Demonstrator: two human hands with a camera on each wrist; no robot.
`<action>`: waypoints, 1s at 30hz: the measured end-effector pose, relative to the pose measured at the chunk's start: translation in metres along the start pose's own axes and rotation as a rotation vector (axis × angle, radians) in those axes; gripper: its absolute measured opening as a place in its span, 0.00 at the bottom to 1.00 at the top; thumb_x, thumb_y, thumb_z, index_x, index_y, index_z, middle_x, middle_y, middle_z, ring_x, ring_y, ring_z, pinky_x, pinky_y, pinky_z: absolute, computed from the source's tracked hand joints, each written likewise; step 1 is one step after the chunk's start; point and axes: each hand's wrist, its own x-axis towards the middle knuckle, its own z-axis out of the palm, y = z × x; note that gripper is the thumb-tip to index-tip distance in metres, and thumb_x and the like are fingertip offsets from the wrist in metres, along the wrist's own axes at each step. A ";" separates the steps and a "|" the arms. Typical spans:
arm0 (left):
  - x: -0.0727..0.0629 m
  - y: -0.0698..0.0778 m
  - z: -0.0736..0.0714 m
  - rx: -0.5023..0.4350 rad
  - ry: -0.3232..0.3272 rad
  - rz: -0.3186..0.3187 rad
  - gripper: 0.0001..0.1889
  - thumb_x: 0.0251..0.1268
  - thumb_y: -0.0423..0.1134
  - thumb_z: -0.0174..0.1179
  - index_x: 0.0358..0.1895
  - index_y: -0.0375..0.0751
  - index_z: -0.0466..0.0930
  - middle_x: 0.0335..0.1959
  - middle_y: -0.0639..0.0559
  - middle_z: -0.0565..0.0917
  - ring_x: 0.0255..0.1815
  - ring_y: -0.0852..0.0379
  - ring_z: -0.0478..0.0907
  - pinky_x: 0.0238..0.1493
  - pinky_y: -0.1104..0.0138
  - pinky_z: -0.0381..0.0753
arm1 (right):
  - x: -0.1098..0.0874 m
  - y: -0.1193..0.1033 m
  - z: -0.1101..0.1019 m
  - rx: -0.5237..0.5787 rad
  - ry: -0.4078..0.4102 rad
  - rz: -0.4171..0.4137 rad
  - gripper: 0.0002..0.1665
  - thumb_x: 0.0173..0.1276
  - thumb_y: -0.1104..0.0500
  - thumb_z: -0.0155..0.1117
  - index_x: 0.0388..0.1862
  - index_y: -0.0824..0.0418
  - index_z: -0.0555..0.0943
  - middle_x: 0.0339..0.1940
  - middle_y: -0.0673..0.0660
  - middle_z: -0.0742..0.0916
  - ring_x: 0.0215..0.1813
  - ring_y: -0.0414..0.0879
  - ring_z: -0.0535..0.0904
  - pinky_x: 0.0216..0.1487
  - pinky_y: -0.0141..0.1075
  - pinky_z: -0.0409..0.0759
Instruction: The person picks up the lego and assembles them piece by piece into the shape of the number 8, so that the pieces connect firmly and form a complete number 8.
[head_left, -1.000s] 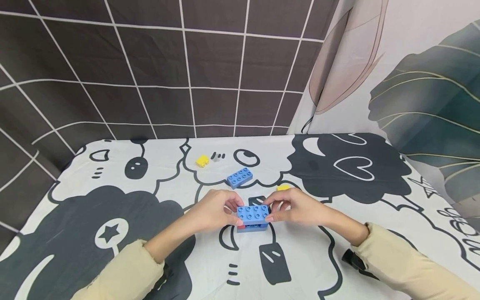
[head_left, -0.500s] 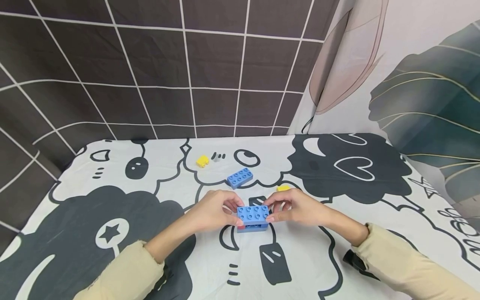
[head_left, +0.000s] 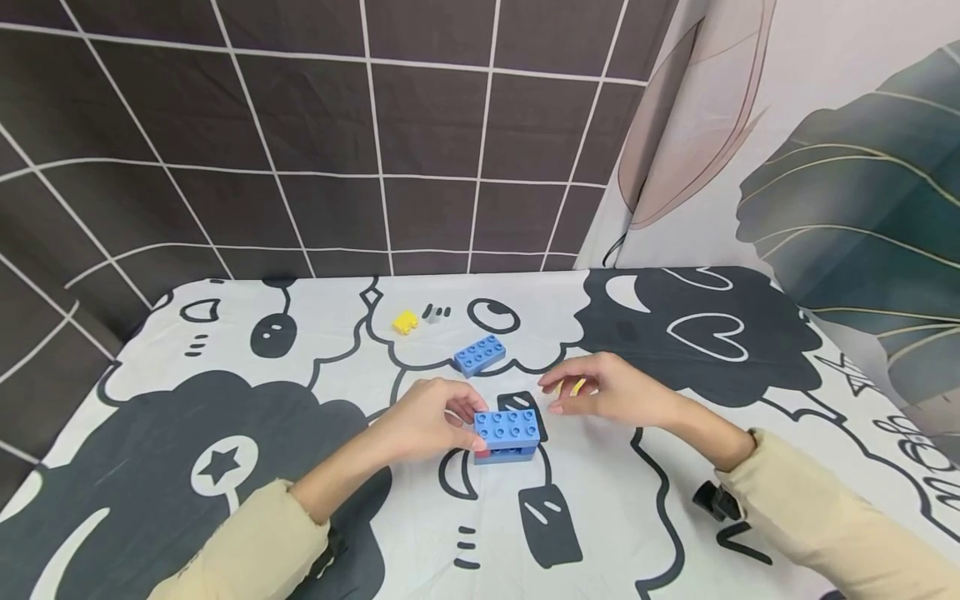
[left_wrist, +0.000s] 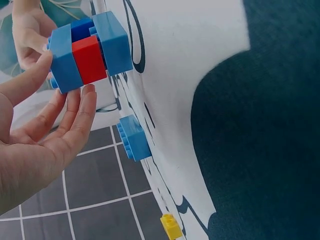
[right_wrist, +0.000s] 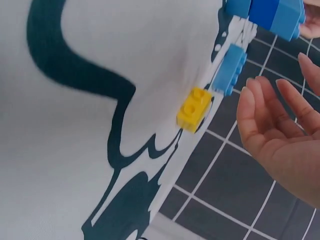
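Observation:
A stack of toy building bricks stands on the cloth: a blue brick (head_left: 507,427) on top, a red brick (left_wrist: 90,60) and a darker blue brick (right_wrist: 264,12) between, another blue brick (left_wrist: 114,44) beneath. My left hand (head_left: 429,421) pinches the left end of the top brick between thumb and fingers. My right hand (head_left: 621,390) is apart from the stack, fingers loosely bent and holding nothing. Close by it lies a yellow two-stud brick (right_wrist: 195,110), mostly hidden behind the fingers in the head view; the right wrist view shows a gap between them.
Beyond the stack lies a loose blue brick (head_left: 480,356). Farther back and to the left is a small yellow brick (head_left: 405,322). A cartoon-printed cloth (head_left: 600,517) covers the table, and a dark gridded curtain (head_left: 315,133) hangs behind its far edge.
My right hand has let go of the stack's right end and moved right and away, over the nearer yellow brick. The left hand and the stack keep their place.

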 end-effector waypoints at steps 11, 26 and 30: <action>0.001 -0.001 -0.002 -0.001 -0.011 0.008 0.15 0.44 0.33 0.71 0.37 0.36 0.80 0.31 0.54 0.79 0.36 0.58 0.77 0.42 0.67 0.77 | 0.004 0.015 -0.015 -0.087 0.062 0.094 0.19 0.51 0.65 0.71 0.44 0.68 0.80 0.38 0.58 0.84 0.39 0.54 0.74 0.35 0.33 0.76; 0.000 0.001 -0.004 0.004 -0.013 0.007 0.15 0.44 0.34 0.71 0.38 0.36 0.80 0.31 0.53 0.80 0.36 0.58 0.78 0.41 0.67 0.77 | -0.001 0.040 -0.019 -0.104 0.057 0.156 0.19 0.50 0.70 0.69 0.43 0.69 0.80 0.36 0.57 0.83 0.36 0.49 0.75 0.28 0.29 0.74; 0.000 0.001 -0.003 0.003 -0.011 -0.001 0.15 0.44 0.34 0.71 0.37 0.36 0.80 0.31 0.53 0.80 0.36 0.58 0.78 0.42 0.65 0.77 | -0.002 0.038 -0.016 -0.071 0.026 0.123 0.17 0.50 0.71 0.68 0.42 0.70 0.80 0.32 0.55 0.83 0.33 0.44 0.75 0.31 0.29 0.74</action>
